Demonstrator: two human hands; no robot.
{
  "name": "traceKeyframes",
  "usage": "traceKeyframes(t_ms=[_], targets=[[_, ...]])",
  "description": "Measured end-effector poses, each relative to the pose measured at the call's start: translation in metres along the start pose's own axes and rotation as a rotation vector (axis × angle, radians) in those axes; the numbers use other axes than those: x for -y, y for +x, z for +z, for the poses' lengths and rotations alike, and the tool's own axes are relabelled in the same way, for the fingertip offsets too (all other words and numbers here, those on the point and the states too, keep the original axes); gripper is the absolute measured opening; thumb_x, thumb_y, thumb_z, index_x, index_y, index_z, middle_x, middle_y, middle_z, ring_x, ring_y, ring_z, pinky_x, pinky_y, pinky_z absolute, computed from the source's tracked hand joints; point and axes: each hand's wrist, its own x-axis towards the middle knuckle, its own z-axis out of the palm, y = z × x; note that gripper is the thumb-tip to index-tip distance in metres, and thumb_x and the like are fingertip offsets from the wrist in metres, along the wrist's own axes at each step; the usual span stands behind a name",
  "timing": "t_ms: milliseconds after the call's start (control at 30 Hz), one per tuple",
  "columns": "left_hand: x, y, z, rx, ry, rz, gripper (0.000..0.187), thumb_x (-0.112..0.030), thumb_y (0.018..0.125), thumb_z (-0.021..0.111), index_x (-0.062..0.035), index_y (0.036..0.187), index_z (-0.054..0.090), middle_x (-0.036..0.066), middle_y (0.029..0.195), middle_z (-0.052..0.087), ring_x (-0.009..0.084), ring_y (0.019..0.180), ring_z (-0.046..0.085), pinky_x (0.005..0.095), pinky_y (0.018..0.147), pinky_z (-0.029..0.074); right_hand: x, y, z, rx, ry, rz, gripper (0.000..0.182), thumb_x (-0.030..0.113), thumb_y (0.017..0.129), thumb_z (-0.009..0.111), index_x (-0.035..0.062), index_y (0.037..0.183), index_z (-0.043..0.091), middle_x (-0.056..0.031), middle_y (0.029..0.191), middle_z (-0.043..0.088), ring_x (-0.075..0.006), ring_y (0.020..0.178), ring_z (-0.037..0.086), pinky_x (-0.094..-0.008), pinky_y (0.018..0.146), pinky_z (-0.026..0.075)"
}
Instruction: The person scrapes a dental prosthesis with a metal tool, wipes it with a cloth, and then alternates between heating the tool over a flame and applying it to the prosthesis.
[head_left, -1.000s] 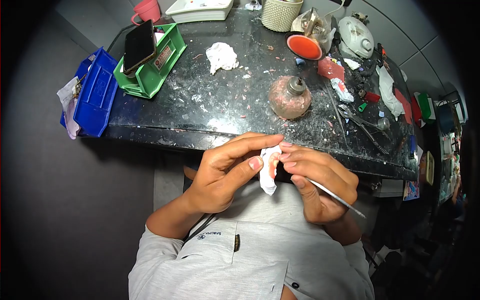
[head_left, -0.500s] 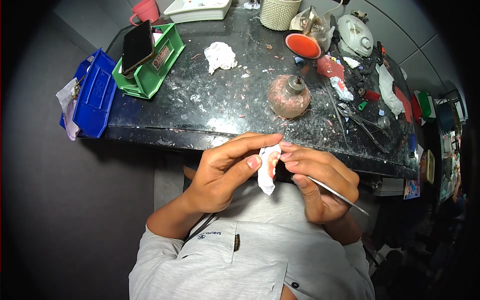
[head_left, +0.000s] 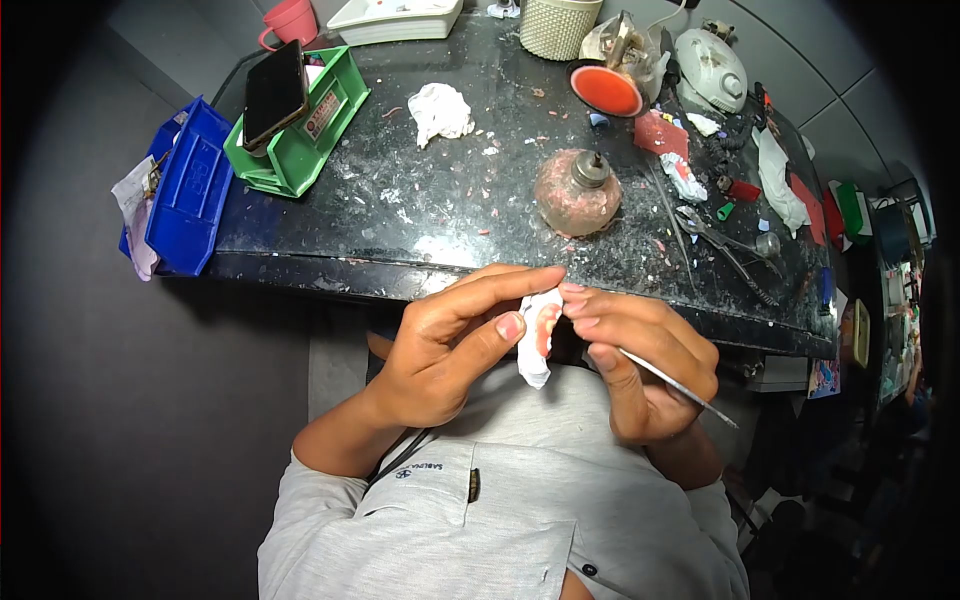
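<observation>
My left hand (head_left: 445, 345) grips a small white plaster dental cast (head_left: 531, 362) between thumb and fingers, over my lap in front of the table edge. On the side of the cast toward my right hand sits a reddish-pink wax denture base (head_left: 545, 328) with what look like pale teeth along it. My right hand (head_left: 645, 365) is closed around a thin metal wax carver (head_left: 680, 385), its shaft slanting down to the right. The carver's working tip is hidden behind my fingers. Fingertips of my right hand are at the cast's upper right edge.
A glass spirit lamp (head_left: 578, 195) stands near the table's front edge. Pliers (head_left: 725, 245), pink wax sheets (head_left: 660, 135) and scraps lie right of it. A green bin (head_left: 300, 150) with a phone (head_left: 276, 97) and a blue bin (head_left: 190, 195) are at left. White crumpled material (head_left: 440, 113) lies mid-table.
The cast has turned or shifted very slightly in my left hand. My right fingers and the carver have moved by a tiny amount; the table things are unchanged.
</observation>
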Motion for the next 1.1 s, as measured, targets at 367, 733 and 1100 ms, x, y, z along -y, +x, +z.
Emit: traceKeyframes(t_ms=[367, 733, 1100], targets=[[0.003, 0.0, 0.005, -0.078, -0.169, -0.026, 0.045, -0.003, 0.098, 0.055, 0.013, 0.138, 0.045, 0.024, 0.129, 0.059, 0.0216, 0.115, 0.061, 0.0332, 0.101, 0.048, -0.006, -0.002, -0.009, -0.029, 0.092, 0.022, 0.015, 0.007, 0.092, 0.069, -0.0067, 0.099, 0.069, -0.0205, 0.096, 0.072, -0.0334, 0.099, 0.072, -0.0451, 0.095, 0.055], [0.006, 0.041, -0.029, -0.208, 0.149, 0.302, 0.047, -0.001, 0.094, 0.065, 0.0071, 0.139, 0.051, 0.012, 0.122, 0.061, 0.0167, 0.107, 0.06, 0.029, 0.092, 0.048, -0.05, -0.028, -0.067, -0.554, 0.037, 0.115, 0.023, 0.016, 0.105, 0.05, -0.0065, 0.1, 0.052, -0.0219, 0.092, 0.066, -0.0272, 0.082, 0.071, -0.0397, 0.078, 0.062], [-0.014, 0.095, -0.022, -0.261, 0.693, 0.453, 0.038, 0.002, 0.086, 0.075, 0.0084, 0.122, 0.063, 0.008, 0.106, 0.066, 0.0123, 0.094, 0.06, 0.0256, 0.083, 0.048, -0.069, -0.048, -0.089, -0.691, 0.021, 0.177, 0.025, 0.019, 0.108, 0.046, -0.0045, 0.104, 0.054, -0.0071, 0.059, 0.06, -0.0192, 0.063, 0.07, -0.0333, 0.074, 0.059]])
